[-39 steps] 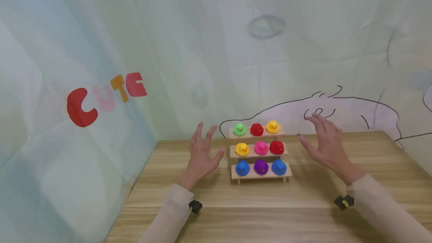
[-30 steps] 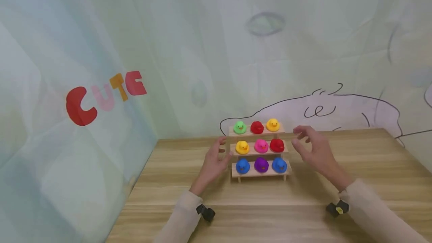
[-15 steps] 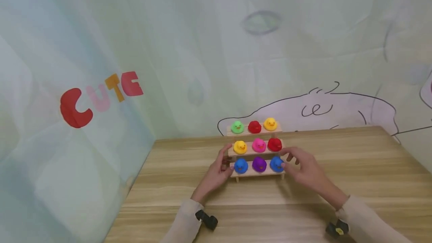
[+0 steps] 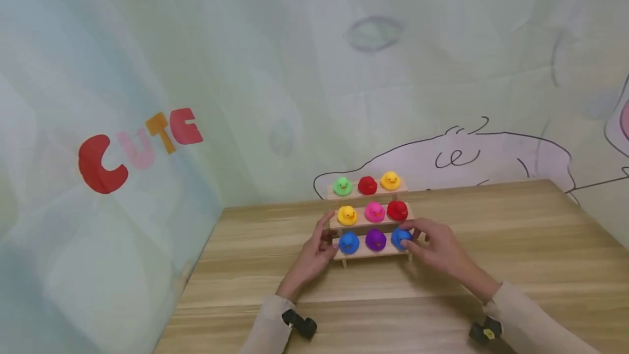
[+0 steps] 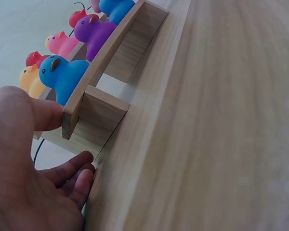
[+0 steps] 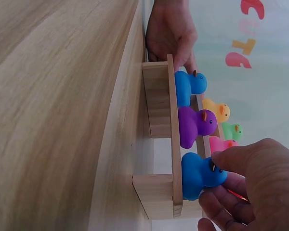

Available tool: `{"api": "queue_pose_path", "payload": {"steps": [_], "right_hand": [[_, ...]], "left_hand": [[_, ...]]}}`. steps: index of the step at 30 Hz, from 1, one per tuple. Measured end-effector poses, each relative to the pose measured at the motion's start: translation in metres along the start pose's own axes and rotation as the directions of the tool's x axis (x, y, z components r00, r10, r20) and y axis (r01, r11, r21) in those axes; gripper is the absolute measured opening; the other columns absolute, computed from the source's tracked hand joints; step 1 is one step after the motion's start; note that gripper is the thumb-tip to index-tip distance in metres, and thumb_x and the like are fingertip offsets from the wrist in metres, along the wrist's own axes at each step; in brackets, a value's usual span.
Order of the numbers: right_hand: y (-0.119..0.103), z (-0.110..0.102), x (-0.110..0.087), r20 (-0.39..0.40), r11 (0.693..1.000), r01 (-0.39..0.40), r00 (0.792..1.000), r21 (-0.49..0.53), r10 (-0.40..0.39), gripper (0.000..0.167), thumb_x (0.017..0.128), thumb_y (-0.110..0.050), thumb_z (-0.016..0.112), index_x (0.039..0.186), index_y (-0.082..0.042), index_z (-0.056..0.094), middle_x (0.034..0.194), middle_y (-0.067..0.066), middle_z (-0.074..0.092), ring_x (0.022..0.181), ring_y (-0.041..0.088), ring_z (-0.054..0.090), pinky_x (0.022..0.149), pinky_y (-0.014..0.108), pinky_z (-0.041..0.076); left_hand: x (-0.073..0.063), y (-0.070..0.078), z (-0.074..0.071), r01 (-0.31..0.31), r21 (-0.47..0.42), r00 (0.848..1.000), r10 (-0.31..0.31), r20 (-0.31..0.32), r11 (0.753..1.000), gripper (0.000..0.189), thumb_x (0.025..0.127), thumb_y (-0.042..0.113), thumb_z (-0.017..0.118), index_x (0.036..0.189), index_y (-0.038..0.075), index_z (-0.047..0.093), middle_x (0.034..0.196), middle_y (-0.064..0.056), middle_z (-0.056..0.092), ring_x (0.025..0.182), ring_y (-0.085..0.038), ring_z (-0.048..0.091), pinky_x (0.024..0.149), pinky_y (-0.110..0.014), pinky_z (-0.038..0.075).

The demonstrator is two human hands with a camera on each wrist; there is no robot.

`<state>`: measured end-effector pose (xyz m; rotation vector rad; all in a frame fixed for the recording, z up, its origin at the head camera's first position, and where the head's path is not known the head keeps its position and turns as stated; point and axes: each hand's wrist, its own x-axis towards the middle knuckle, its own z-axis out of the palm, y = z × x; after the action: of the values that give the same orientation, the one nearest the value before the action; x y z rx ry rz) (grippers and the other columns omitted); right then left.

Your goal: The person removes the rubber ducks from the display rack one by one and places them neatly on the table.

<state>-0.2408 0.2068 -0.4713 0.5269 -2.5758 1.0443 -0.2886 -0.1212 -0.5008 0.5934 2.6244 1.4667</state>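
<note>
A three-tier wooden display stand [image 4: 363,254] bears small rubber ducks in rows. My right hand [image 4: 442,247] pinches the right blue duck [image 6: 197,175] on the bottom shelf between thumb and fingers; the duck still sits on the shelf. At the stand's left end is my left hand [image 4: 310,255], its thumb against the bottom shelf's end and its index finger by the middle shelf; its other fingers curl low near the table in the left wrist view. Beside the held duck sit a purple duck [image 4: 375,240] and another blue duck [image 5: 62,77].
The middle shelf carries a yellow duck [image 4: 347,215], a pink duck [image 4: 375,212] and a red duck [image 4: 397,211]. On top are a green duck [image 4: 342,186], a red duck [image 4: 367,185] and a yellow duck [image 4: 390,181]. A printed curtain [image 4: 275,70] hangs behind the wooden table [image 4: 393,310].
Both hands have come inward from either side of the stand. The left hand has reached its left end; the right has lowered and taken hold of the right blue duck.
</note>
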Motion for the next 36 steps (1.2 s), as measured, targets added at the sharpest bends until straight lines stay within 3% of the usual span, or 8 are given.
{"api": "queue_pose_path", "payload": {"steps": [8,13,16,19,26,32,36], "right_hand": [[0.006,-0.011,-0.003,-0.050,0.993,-0.114,0.992,-0.022,0.112,0.026,0.092,-0.011,0.080,0.118,-0.014,0.079,0.103,-0.001,0.078,0.095,0.018,0.061,0.082,0.035,0.048],[0.022,-0.023,0.001,-0.137,0.988,-0.154,0.979,-0.031,0.148,0.021,0.090,-0.006,0.077,0.110,-0.010,0.079,0.096,0.004,0.079,0.087,0.017,0.060,0.074,0.028,0.045],[0.036,-0.030,0.010,-0.153,0.982,-0.184,0.972,-0.033,0.177,0.021,0.092,-0.007,0.076,0.112,-0.006,0.078,0.098,0.011,0.079,0.083,0.019,0.061,0.067,0.025,0.046],[0.052,-0.035,0.025,-0.129,0.974,-0.222,0.968,-0.046,0.215,0.026,0.095,-0.011,0.074,0.120,-0.002,0.076,0.105,0.019,0.079,0.086,0.025,0.066,0.067,0.027,0.048],[0.082,-0.039,0.063,-0.010,0.952,-0.300,0.954,-0.055,0.300,0.041,0.103,-0.022,0.067,0.136,0.002,0.068,0.123,0.028,0.073,0.109,0.040,0.068,0.079,0.035,0.053],[0.095,-0.033,0.071,0.037,0.939,-0.344,0.938,-0.014,0.344,0.044,0.104,-0.022,0.066,0.140,0.004,0.064,0.128,0.029,0.070,0.114,0.040,0.065,0.087,0.040,0.053],[0.101,-0.026,0.070,0.019,0.943,-0.332,0.943,0.006,0.332,0.043,0.104,-0.019,0.066,0.141,0.005,0.064,0.133,0.029,0.070,0.115,0.039,0.065,0.088,0.037,0.050]], "left_hand": [[0.000,0.001,-0.001,0.022,-0.005,1.000,-0.022,0.010,1.000,0.078,0.107,0.013,0.059,0.168,0.043,0.020,0.153,-0.020,0.060,0.124,-0.032,0.066,0.101,-0.048,0.056],[0.000,0.002,0.001,0.029,0.006,0.999,-0.029,0.015,1.000,0.078,0.107,0.014,0.059,0.169,0.041,0.019,0.154,-0.020,0.059,0.123,-0.031,0.065,0.099,-0.046,0.054],[0.001,0.003,0.002,0.026,0.007,0.999,-0.026,0.018,1.000,0.079,0.107,0.015,0.059,0.169,0.044,0.019,0.154,-0.019,0.059,0.121,-0.030,0.065,0.100,-0.046,0.054],[0.000,0.003,0.002,0.028,0.011,1.000,-0.028,0.010,1.000,0.079,0.107,0.013,0.059,0.168,0.046,0.019,0.153,-0.020,0.060,0.119,-0.030,0.066,0.100,-0.046,0.055],[0.000,0.003,-0.001,0.030,0.034,1.000,-0.030,-0.001,0.999,0.080,0.107,0.013,0.059,0.167,0.048,0.019,0.151,-0.019,0.061,0.113,-0.028,0.066,0.098,-0.045,0.055],[-0.001,0.004,0.001,0.048,0.034,0.999,-0.048,0.006,0.998,0.080,0.107,0.015,0.060,0.168,0.047,0.018,0.151,-0.018,0.061,0.112,-0.026,0.065,0.097,-0.044,0.054],[-0.001,0.005,0.001,0.053,0.039,0.999,-0.053,-0.003,0.998,0.080,0.106,0.015,0.060,0.167,0.047,0.019,0.150,-0.018,0.061,0.108,-0.025,0.064,0.095,-0.042,0.053]]}}
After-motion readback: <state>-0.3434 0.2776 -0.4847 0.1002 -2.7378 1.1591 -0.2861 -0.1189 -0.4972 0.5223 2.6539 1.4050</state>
